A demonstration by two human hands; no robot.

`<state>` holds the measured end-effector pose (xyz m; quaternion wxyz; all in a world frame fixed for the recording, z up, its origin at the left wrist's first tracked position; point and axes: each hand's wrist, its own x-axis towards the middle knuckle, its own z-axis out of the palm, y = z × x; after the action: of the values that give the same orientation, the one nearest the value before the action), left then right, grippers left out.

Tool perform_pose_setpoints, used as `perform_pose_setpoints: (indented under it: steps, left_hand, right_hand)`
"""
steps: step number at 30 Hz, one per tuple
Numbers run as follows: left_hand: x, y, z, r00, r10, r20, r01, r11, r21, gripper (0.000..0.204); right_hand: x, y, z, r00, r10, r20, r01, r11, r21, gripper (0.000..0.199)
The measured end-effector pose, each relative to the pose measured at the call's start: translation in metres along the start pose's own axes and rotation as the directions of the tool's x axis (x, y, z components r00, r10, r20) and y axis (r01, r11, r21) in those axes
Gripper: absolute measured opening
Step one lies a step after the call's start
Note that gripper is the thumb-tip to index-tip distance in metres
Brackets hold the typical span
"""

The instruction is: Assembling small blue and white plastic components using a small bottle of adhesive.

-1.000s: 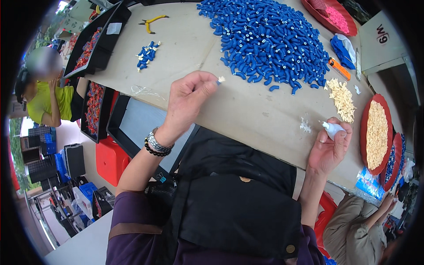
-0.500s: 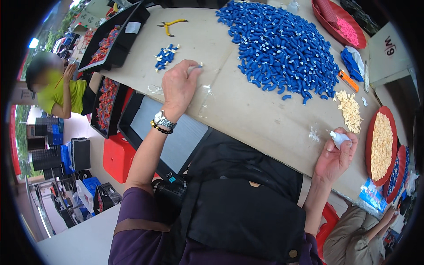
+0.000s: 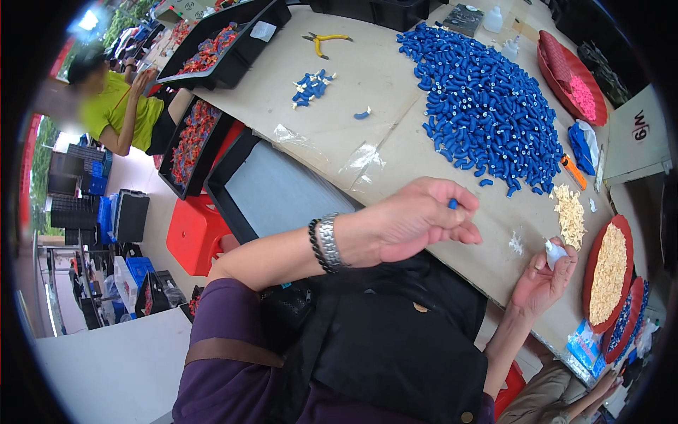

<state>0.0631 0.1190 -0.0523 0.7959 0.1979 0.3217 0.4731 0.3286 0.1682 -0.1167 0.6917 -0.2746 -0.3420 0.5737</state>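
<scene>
My left hand (image 3: 417, 219) is raised over the table's near edge, and its fingertips pinch a small blue piece (image 3: 453, 204). A watch and a bead bracelet sit on that wrist. My right hand (image 3: 544, 279) rests at the table's edge with a small white tube (image 3: 554, 251) held between thumb and fingers. A big heap of blue pieces (image 3: 487, 106) lies beyond both hands. A small group of blue and white pieces (image 3: 311, 86) and one lone blue piece (image 3: 362, 114) lie at the far left of the table.
Cream-coloured bits lie in a pile (image 3: 568, 212) and fill a red tray (image 3: 609, 265) at the right. A red dish with pink bits (image 3: 575, 81), yellow pliers (image 3: 323, 41), black trays of red parts (image 3: 212, 46), an empty black tray (image 3: 275, 194), a red stool (image 3: 194, 230). A person in a green shirt (image 3: 116, 106) sits left.
My left hand has come back from the small group of pieces at the far left toward me, now holding a blue piece. My right hand has stayed at the edge.
</scene>
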Motion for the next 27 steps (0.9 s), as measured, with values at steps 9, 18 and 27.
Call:
perform_pose_setpoints:
  steps: [9,18,27]
  left_hand:
    - [0.045,-0.020,0.032,0.987,-0.152,0.049,0.144,0.980,0.136,0.033]
    - [0.064,-0.039,0.034,0.996,-0.040,0.080,0.044,0.998,-0.044,0.044]
    - [0.073,-0.066,0.031,0.993,-0.090,0.080,0.096,0.991,-0.088,0.024]
  right_hand:
    - [0.006,-0.020,-0.008,0.998,0.004,-0.066,-0.006,0.999,-0.043,0.022]
    - [0.008,-0.011,-0.001,0.999,0.036,-0.040,-0.036,0.999,-0.015,0.020]
    - [0.002,-0.017,-0.005,0.998,0.048,-0.032,-0.046,0.998,0.042,0.023]
